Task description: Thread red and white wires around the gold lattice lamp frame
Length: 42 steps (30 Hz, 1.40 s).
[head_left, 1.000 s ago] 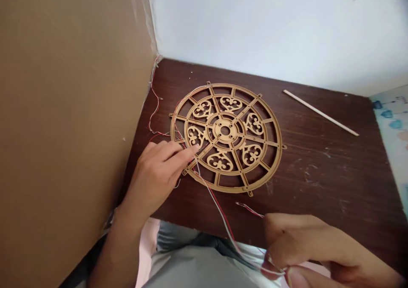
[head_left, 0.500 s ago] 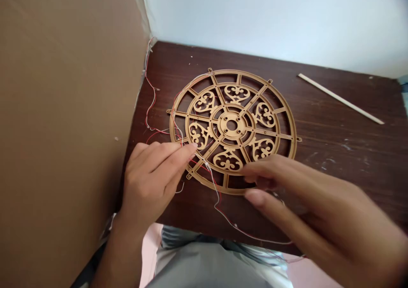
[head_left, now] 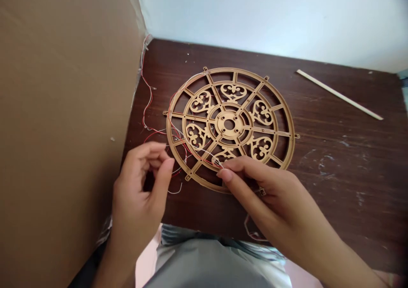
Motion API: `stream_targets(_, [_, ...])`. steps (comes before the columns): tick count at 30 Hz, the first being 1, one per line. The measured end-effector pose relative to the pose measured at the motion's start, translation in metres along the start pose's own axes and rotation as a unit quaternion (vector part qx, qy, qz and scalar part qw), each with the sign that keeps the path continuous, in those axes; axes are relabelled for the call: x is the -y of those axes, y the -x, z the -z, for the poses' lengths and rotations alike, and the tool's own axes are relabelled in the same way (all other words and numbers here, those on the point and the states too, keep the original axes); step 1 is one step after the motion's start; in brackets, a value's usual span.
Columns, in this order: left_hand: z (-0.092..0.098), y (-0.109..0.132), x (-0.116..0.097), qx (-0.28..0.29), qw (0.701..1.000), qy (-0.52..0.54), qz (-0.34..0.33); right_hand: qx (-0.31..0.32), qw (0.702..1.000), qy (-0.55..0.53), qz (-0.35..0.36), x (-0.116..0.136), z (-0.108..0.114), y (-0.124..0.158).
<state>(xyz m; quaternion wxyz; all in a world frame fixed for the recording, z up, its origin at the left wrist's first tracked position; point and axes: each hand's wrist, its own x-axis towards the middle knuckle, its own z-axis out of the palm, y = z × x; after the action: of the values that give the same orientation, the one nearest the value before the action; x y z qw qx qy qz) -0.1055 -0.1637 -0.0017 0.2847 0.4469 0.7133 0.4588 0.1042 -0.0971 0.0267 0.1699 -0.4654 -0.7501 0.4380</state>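
Observation:
A round gold openwork frame, with spokes and curled scroll patterns, lies flat on the dark brown table. Over its left side runs a thin red and white wire. My right hand pinches this wire between thumb and forefinger above the frame's near edge; a small bare-ended joint shows at the fingertips. To the left of the frame, my left hand is raised with thumb and fingers apart, holding nothing. Loops of the wire lie just beyond its fingertips.
A thin pale stick lies at the table's right rear. More wire trails along the left edge to the back corner. A brown panel stands at the left, and a white wall rises behind the table.
My right hand has moved left and closed on the wire. My left hand has let go of it, drawing back left with its fingers parting.

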Motion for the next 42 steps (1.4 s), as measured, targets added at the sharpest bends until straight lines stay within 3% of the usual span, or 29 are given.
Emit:
stream_targets(3, [0.013, 0.012, -0.012, 0.098, 0.975, 0.069, 0.186, -0.003, 1.0, -0.01, 0.001, -0.004, 0.005, 0.001])
stream_targets(6, [0.022, 0.008, -0.015, 0.184, 0.938, 0.117, 0.269, -0.008, 0.998, -0.033, 0.045, -0.012, 0.004, 0.003])
stream_targets(12, [0.017, -0.006, -0.016, 0.2, 0.906, 0.168, 0.333, 0.035, 0.989, -0.037, 0.138, -0.036, -0.002, 0.011])
stream_targets(16, [0.008, -0.011, -0.03, 0.145, 0.893, 0.218, 0.365, 0.039, 0.988, -0.045, 0.14, -0.041, 0.002, 0.012])
stream_targets(18, [0.003, -0.015, -0.035, 0.129, 0.887, 0.258, 0.362, 0.036, 0.989, -0.068, 0.128, -0.04, 0.006, 0.011])
stream_targets(22, [-0.006, -0.024, -0.038, 0.17, 0.882, 0.275, 0.342, 0.008, 0.986, -0.12, 0.114, -0.035, 0.012, 0.01])
stream_targets(24, [-0.008, -0.026, -0.038, 0.193, 0.897, 0.233, 0.322, -0.011, 0.985, -0.133, 0.112, -0.033, 0.017, 0.01])
stream_targets(27, [-0.007, -0.025, -0.036, 0.206, 0.94, 0.135, 0.235, -0.03, 0.986, -0.132, 0.098, -0.03, 0.023, 0.012])
stream_targets(29, [-0.006, -0.023, -0.034, 0.212, 0.952, 0.11, 0.192, -0.032, 0.988, -0.133, 0.078, -0.029, 0.027, 0.013])
stream_targets(33, [-0.016, -0.017, -0.034, 0.211, 0.93, 0.211, 0.215, -0.027, 0.988, -0.139, 0.063, -0.026, 0.03, 0.013])
stream_targets(42, [-0.061, 0.0, -0.031, 0.125, 0.886, 0.4, 0.199, -0.032, 0.988, -0.14, 0.06, -0.012, 0.027, 0.022])
